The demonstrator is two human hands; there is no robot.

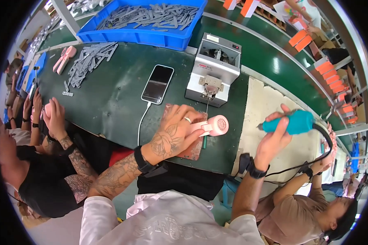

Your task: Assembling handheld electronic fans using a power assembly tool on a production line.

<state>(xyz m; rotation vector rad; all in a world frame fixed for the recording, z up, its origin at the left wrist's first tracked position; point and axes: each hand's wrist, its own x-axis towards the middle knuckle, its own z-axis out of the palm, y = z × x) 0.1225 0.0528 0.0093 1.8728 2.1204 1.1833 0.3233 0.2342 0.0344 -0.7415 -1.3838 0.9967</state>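
My left hand is closed round a pink handheld fan, its round grille head pointing right. Under that hand lies a worn reddish pad on the green bench mat. A teal electric screwdriver is gripped in my right hand, raised to the right of the fan and apart from it, its tip toward the left. A black cord trails from its rear. Just beyond the fan stands a grey and white screw feeder. A small green rod shows beside the pad.
A white-framed phone with a cable lies left of the feeder. Farther back are a blue bin of grey strips, a loose strip pile and pink parts. Co-workers sit at left and right.
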